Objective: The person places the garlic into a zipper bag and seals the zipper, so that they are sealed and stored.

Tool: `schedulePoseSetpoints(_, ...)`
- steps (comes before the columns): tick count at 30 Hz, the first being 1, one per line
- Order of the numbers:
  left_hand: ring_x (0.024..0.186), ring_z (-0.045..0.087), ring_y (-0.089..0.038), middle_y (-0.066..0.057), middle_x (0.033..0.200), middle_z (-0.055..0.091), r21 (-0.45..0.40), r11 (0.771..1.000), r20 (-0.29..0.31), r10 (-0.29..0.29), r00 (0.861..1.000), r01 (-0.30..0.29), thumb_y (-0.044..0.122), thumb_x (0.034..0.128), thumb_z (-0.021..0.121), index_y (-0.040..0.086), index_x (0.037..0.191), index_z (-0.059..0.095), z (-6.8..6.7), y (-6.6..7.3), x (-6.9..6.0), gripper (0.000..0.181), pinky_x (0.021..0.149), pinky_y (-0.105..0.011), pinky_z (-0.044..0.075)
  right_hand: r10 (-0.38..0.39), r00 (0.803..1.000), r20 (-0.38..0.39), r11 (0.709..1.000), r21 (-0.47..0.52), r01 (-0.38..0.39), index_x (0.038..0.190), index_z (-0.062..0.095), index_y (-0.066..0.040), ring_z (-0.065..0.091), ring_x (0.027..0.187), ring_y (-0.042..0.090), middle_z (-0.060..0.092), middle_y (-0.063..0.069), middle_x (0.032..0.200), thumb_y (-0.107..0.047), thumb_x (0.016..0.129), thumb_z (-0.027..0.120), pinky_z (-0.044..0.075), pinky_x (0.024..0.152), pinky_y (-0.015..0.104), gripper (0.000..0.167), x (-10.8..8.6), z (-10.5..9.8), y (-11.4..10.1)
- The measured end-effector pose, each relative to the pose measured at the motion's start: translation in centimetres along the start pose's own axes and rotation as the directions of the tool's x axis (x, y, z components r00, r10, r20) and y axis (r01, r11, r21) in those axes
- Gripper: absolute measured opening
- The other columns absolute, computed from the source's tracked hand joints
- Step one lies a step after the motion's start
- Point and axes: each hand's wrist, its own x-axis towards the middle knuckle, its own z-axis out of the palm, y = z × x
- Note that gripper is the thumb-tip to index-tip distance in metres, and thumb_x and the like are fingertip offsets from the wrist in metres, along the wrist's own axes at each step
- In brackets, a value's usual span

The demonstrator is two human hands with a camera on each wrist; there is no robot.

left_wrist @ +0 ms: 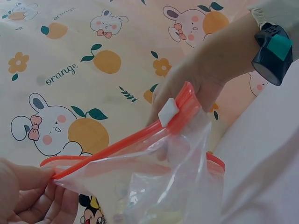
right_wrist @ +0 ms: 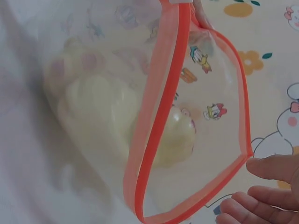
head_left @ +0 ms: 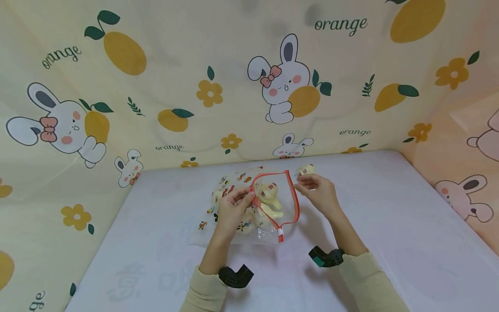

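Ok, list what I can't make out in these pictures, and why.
Head view: the loose cream item's full shape, partly behind the right hand.
Head view: the number of cream items in the bag, behind print and left hand.
Left wrist view: the bag's contents, blurred by plastic, cut by the bottom edge.
Right wrist view: the right hand's remainder, past the right edge.

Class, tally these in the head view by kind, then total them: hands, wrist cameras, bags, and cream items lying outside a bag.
Hands: 2 (left hand, right hand)
Wrist cameras: 2
Bag: 1
Cream item outside: 1
Total: 6
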Motion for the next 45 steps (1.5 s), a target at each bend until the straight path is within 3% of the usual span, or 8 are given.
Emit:
schedulePoseSetpoints(4,0.074,0.063,0.002,0.010,0.082,0.067,-0.005,1.000,0.006,0.007,1.000,-0.007,0.005,0.0920,0.062,-0.013,0.110,0.061,0.0,-0.1,0.0,0.026,0.070,-0.013,0.057,0.006,1.000,0.000,1.000,-0.008,-0.006,0.114,0.066,0.004,0.068,0.085,0.021,0.070,0.024,0.103,-0.015,0.088,0.071,0.048,0.061,0.008,0.033,0.3,-0.1,0.3)
schedulePoseSetpoints(9,0.074,0.063,0.002,0.011,0.081,0.067,-0.004,1.000,0.011,0.000,1.000,0.000,0.005,0.0928,0.061,-0.013,0.110,0.061,0.1,-0.1,0.0,0.025,0.070,-0.012,0.057,0.020,1.000,0.004,1.000,-0.008,-0.020,0.116,0.065,0.004,0.062,0.079,0.006,0.070,0.024,0.103,-0.017,0.088,0.070,0.048,0.060,0.008,0.035,0.6,-0.4,0.6)
schedulePoseSetpoints(17,0.074,0.064,0.002,0.009,0.085,0.067,-0.016,1.000,0.018,0.006,1.000,-0.006,0.005,0.0923,0.062,-0.014,0.111,0.060,0.1,-0.1,0.1,0.027,0.070,-0.012,0.057,0.021,1.000,-0.015,1.000,-0.021,-0.021,0.115,0.064,0.005,0.069,0.090,0.030,0.070,0.026,0.105,-0.017,0.088,0.070,0.047,0.060,0.007,0.035,0.9,-0.8,1.1)
schedulePoseSetpoints(32,0.075,0.063,0.002,0.011,0.082,0.066,-0.002,1.000,0.013,0.014,1.000,-0.014,0.006,0.0926,0.062,-0.011,0.110,0.062,0.0,-0.1,0.0,0.025,0.070,-0.013,0.057,0.037,0.999,-0.026,0.997,-0.066,-0.039,0.114,0.064,0.006,0.068,0.098,0.037,0.069,0.027,0.108,-0.017,0.089,0.069,0.044,0.063,0.006,0.034,1.5,-1.2,2.5)
schedulePoseSetpoints(39,0.075,0.063,0.002,0.011,0.084,0.068,-0.037,0.993,0.058,0.117,0.991,-0.115,0.020,0.0904,0.068,-0.008,0.105,0.064,-0.2,-0.2,-0.3,0.032,0.070,-0.013,0.058,0.043,0.999,-0.026,0.997,-0.067,-0.044,0.113,0.064,0.008,0.068,0.097,0.036,0.069,0.028,0.107,-0.015,0.089,0.069,0.044,0.063,0.005,0.034,1.6,-1.3,3.1)
schedulePoseSetpoints(45,0.073,0.064,0.002,0.009,0.083,0.068,0.001,1.000,0.022,0.016,1.000,-0.016,0.010,0.0918,0.064,-0.011,0.109,0.062,0.0,-0.1,0.0,0.027,0.072,-0.013,0.057,0.033,0.999,-0.043,0.996,-0.083,-0.037,0.111,0.065,0.008,0.070,0.091,0.030,0.070,0.027,0.105,-0.014,0.088,0.070,0.044,0.063,0.004,0.033,1.6,-1.5,3.3)
